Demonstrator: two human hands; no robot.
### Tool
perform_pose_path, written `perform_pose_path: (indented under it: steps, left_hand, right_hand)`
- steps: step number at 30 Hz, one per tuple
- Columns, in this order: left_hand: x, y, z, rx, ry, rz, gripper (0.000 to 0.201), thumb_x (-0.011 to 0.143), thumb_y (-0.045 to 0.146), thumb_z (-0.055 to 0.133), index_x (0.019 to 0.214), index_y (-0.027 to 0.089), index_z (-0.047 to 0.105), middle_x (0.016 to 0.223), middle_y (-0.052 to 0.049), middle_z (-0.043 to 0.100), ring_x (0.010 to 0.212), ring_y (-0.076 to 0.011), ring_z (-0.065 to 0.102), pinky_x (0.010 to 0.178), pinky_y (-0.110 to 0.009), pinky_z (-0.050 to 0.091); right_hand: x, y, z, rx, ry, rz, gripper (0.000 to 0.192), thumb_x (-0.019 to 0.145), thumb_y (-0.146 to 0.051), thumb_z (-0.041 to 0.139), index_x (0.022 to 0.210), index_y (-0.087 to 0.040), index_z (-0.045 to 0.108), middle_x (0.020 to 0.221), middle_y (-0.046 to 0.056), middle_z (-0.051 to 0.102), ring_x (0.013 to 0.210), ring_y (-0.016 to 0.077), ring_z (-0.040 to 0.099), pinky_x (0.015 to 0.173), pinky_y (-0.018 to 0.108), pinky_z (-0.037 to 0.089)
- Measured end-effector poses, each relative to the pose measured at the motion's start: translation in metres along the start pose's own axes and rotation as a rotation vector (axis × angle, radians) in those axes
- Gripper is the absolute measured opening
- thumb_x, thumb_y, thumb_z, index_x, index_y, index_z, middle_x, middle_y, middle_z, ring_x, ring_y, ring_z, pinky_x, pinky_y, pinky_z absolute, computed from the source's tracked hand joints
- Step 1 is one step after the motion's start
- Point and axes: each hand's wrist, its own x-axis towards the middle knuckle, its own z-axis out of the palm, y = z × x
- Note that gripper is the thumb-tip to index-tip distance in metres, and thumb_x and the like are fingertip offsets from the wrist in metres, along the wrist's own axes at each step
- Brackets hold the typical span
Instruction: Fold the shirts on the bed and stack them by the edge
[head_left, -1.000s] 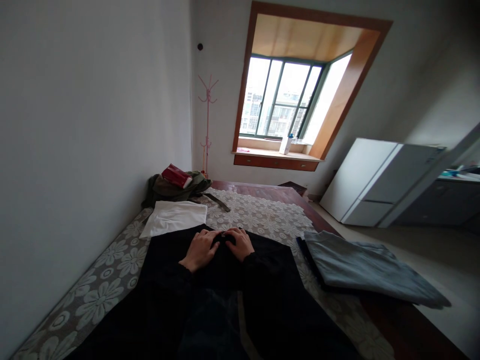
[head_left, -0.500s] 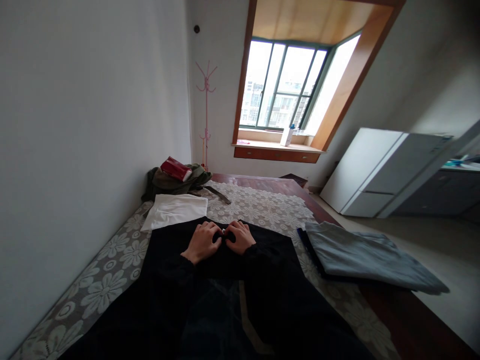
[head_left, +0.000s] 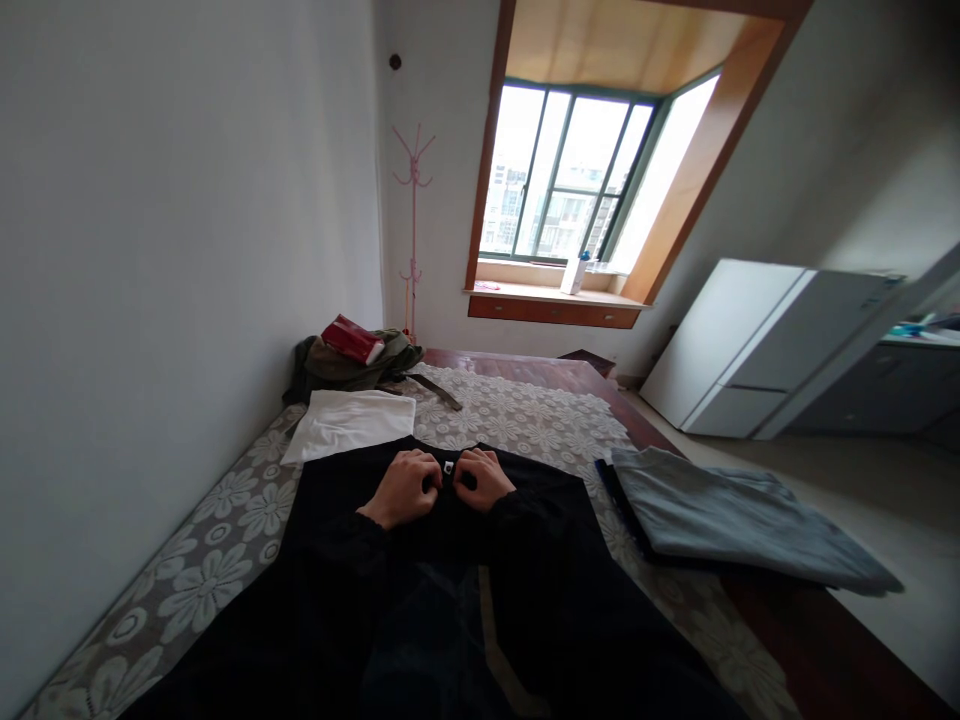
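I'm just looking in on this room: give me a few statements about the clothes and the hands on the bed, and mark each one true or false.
1. Both hands, the left hand and the right hand, rest on the black garment. True.
2. The folded white cloth lies right of the hands. False: it lies to their left, near the wall.
3. A grey folded garment lies at the bed's right edge. True.
4. The red book sits on the windowsill. False: it sits on the green bag.
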Motion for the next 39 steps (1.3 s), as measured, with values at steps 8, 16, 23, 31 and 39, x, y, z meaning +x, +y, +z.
perform_pose_path:
  steps: [8,16,23,31,39]
  left_hand:
    - [0.000,-0.002,0.000,-0.031,0.018,-0.006,0.026,0.078,0.008,0.061,0.096,0.023,0.073,0.101,-0.006,0.078,0.106,-0.0265,0.071,0.109,-0.042,0.050]
    - [0.002,-0.007,0.009,-0.057,0.058,-0.036,0.033,0.088,0.017,0.063,0.121,0.021,0.065,0.126,-0.012,0.076,0.126,-0.0324,0.068,0.117,-0.049,0.048]
    - [0.003,-0.015,0.011,-0.120,0.072,-0.014,0.055,0.088,0.007,0.054,0.141,0.021,0.055,0.132,-0.009,0.078,0.133,-0.0269,0.068,0.123,-0.046,0.046]
    - [0.005,-0.020,0.018,-0.104,0.089,0.014,0.032,0.091,0.009,0.057,0.117,0.023,0.069,0.128,-0.009,0.077,0.127,-0.0291,0.070,0.118,-0.047,0.051]
    - [0.005,-0.021,0.021,-0.083,0.118,0.014,0.019,0.097,0.019,0.062,0.114,0.022,0.070,0.132,-0.012,0.075,0.131,-0.0314,0.067,0.118,-0.049,0.053]
  right_hand:
    - [0.000,-0.001,0.002,0.016,0.029,0.006,0.012,0.081,-0.017,0.074,0.089,-0.023,0.068,0.096,0.001,0.072,0.102,0.0239,0.065,0.099,0.039,0.042]
    - [0.001,0.002,0.005,-0.011,0.113,0.071,0.024,0.093,-0.015,0.063,0.116,-0.023,0.068,0.117,0.007,0.072,0.117,0.0279,0.061,0.104,0.044,0.041]
    - [0.003,0.006,0.009,-0.009,0.110,0.081,0.030,0.090,-0.018,0.075,0.120,-0.025,0.070,0.119,0.006,0.074,0.118,0.0278,0.062,0.103,0.043,0.042]
    - [0.006,0.002,0.009,-0.039,0.112,0.104,0.017,0.096,-0.020,0.074,0.113,-0.024,0.073,0.118,0.005,0.075,0.115,0.0266,0.062,0.100,0.041,0.042]
    - [0.008,-0.006,0.010,-0.092,0.122,0.128,0.008,0.101,-0.025,0.072,0.106,-0.024,0.078,0.116,0.008,0.072,0.114,0.0274,0.061,0.098,0.041,0.041]
